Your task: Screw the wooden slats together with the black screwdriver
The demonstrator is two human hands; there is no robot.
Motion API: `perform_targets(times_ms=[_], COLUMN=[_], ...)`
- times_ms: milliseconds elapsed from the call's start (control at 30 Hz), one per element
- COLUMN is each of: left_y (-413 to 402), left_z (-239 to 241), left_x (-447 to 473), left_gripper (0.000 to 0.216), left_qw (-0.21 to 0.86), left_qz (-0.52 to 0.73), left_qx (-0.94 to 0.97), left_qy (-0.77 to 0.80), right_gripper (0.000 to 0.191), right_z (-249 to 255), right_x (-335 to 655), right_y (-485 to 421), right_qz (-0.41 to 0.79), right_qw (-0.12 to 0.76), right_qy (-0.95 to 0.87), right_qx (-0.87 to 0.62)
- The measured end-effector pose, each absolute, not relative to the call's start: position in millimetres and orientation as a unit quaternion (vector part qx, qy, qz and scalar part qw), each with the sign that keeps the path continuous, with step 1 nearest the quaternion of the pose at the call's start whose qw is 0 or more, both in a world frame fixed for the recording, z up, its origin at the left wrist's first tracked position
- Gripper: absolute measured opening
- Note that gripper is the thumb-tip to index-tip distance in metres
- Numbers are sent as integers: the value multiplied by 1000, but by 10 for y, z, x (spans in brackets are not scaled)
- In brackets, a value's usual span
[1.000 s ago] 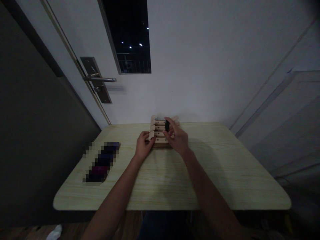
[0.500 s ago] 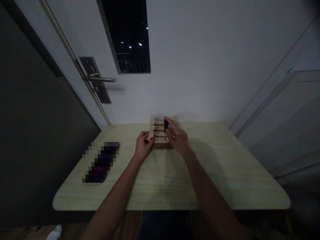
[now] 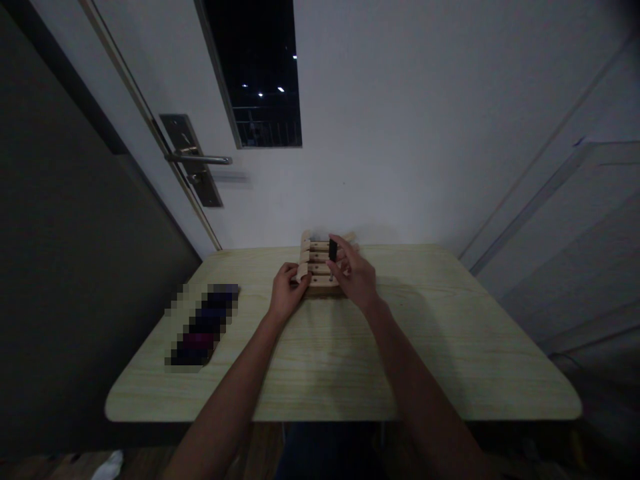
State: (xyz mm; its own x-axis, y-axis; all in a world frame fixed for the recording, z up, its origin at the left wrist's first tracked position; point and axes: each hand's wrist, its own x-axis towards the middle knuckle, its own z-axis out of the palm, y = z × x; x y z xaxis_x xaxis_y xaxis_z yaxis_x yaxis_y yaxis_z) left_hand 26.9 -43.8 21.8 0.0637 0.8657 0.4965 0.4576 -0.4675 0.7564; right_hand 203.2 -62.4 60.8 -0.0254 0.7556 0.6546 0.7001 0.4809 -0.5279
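Near the far edge of the table lies a pale wooden slatted piece (image 3: 320,291), with dark holes along its slats and rounded ends on the left. My left hand (image 3: 287,288) is closed around its front left corner. In my right hand (image 3: 356,275) is a screwdriver (image 3: 333,250) with a black handle, pinched between thumb and fingers. It stands nearly upright, its metal shaft down at the front slat near a hole. The tip is too small to make out exactly. My right hand hides part of the piece's right side.
A dark flat object (image 3: 205,327), blurred by pixels, lies on the left of the pale wood-grain table (image 3: 320,373). Directly behind the table stands a white door (image 3: 380,133) with a metal lever handle (image 3: 200,160) and a dark window (image 3: 265,73).
My right thumb and fingers have shifted slightly on the screwdriver's handle. My left hand and the wooden piece stay in place.
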Motion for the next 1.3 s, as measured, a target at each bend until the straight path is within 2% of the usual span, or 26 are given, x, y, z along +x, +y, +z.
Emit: perform_targets(times_ms=[1300], left_y=[-439], left_z=[223], left_x=[267], left_gripper=[19], left_qw=[204], left_qz=[491], left_qx=[701], left_qy=[475], right_gripper=[45], right_z=[615], right_x=[2048], right_y=[-622], right_qz=[25], right_qw=[461], right_qy=[-725], right_qx=[-511])
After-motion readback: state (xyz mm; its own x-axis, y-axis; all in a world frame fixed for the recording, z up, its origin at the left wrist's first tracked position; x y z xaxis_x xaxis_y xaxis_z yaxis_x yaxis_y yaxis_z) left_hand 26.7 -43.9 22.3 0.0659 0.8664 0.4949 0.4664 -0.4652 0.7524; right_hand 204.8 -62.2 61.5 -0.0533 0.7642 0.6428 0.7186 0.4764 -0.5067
